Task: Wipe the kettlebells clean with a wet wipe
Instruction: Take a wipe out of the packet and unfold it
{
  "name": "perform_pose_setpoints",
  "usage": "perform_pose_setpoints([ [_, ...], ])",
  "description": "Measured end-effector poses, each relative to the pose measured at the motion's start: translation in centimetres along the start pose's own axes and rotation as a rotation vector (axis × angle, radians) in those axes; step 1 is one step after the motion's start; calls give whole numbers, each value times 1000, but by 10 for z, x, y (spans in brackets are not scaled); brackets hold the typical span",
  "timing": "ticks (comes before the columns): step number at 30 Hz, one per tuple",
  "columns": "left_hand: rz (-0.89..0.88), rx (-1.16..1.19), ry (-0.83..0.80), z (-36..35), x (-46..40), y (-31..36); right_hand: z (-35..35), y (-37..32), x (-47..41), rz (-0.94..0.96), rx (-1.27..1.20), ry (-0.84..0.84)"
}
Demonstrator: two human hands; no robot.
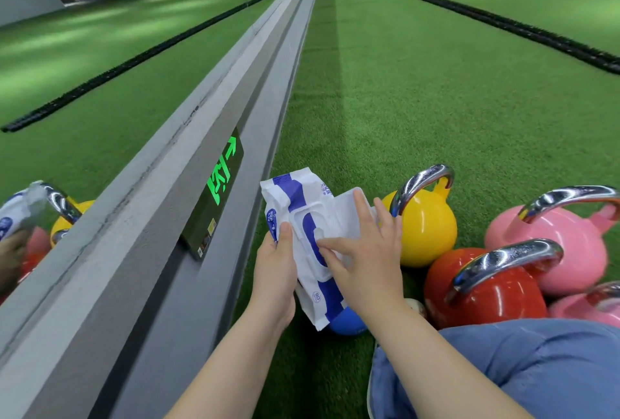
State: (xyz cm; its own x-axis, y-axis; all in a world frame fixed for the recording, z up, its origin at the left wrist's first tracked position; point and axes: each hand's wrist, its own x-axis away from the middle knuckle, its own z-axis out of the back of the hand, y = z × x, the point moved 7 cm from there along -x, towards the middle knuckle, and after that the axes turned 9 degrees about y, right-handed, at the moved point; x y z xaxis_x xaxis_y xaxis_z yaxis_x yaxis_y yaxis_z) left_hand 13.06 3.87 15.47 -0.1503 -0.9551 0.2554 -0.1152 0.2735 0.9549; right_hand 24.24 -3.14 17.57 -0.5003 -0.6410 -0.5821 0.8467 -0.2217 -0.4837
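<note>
- Left hand [275,271], forearm bare, grips the near-left edge of a wet wipe pack [302,217], thumb on top.
- Right hand [365,261] reaches across, fingers spread, index fingertip pressing the pack's opening.

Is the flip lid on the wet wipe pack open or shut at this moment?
Open. The lid is swung back to the right of the wet wipe pack, baring the dispensing slot where the right hand fingers reach.
</note>
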Motion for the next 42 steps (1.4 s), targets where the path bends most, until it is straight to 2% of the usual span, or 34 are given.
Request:
perform_pose_setpoints([
  [6,-74,-59,-6,-7,7,-1,0,-1,1,-18,111,33],
  [10,-133,-90,-17,-11,9,2,3,-2,3,-22,102,122],
  [13,-125,-99,-37,-13,12,-1,8,5,1,-93,53,165],
  [16,-120,-89,-14,-11,15,-6,3,5,2,-56,112,152],
  [19,-60,-37,39,-7,12,-10,0,1,7,-34,81,157],
  [24,131,74,201,8,-5,-17,5,-5,4,-47,-190,146],
  [26,152,74,234,13,-10,-19,4,-4,1,-134,-310,98],
  [30,134,48,210,11,-12,-22,-5,7,0,-463,-544,-22],
  [32,75,32,120,3,-11,-22,-13,9,3,-588,-683,-86],
  [34,25,36,4,-6,-8,-24,-15,12,4,-642,-739,-92],
  [36,24,37,-34,-9,-6,-26,-14,15,4,-674,-763,-88],
  [39,11,-31,120,1,-10,-28,-14,12,4,-678,-767,-123],
  [42,-81,-183,315,18,-20,-19,-18,8,8,-670,-762,-190],
])
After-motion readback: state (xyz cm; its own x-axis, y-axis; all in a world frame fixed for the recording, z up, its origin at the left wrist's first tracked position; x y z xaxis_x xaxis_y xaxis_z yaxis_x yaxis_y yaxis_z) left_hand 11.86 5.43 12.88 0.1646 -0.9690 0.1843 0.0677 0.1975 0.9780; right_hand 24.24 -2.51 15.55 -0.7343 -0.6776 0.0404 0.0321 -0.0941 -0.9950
